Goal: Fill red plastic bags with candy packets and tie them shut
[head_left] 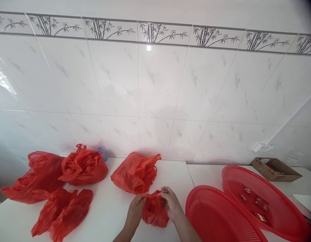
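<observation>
A small red plastic bag (155,213) stands on the white table between my two hands. On its left side, my left hand (135,209) pinches the bag's upper edge. My right hand (171,202) grips the opposite side of the same edge, thumb and fingers together. The bag's mouth is held partly spread, and what lies inside cannot be made out. Just behind it rests a larger red plastic bag (132,173), bunched at its right end.
More red bags (85,166) lie at the left, with a blue-capped bottle (102,153) behind. At the right are two red plastic baskets, one nearer (211,215) and one farther (276,201) holding small packets. A cardboard box (273,174) and a wall socket (263,147) are beyond.
</observation>
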Available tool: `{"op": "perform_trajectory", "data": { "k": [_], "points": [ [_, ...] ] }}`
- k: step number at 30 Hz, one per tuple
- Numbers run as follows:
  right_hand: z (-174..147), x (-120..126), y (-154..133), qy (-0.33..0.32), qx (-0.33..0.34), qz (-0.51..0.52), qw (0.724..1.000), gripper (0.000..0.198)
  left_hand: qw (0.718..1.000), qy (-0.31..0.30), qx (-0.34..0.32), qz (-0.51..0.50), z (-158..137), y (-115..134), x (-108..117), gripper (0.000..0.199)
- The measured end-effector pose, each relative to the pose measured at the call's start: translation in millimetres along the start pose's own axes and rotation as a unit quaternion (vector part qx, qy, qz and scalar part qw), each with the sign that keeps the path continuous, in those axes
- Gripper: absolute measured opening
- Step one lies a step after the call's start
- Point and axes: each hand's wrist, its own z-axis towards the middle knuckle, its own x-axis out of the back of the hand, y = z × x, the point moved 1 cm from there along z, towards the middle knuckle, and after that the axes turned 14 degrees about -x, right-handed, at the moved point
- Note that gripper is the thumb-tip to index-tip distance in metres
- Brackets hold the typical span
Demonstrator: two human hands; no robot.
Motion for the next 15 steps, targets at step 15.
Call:
{"op": "perform_trajectory", "data": {
  "k": [15],
  "points": [
    [14, 54, 45, 0.218, 0.029, -0.299, 0.929, 0.044, 0.991, 0.034, 0.091, 0.095, -18, -42, 46, 0.044]
  ]
}}
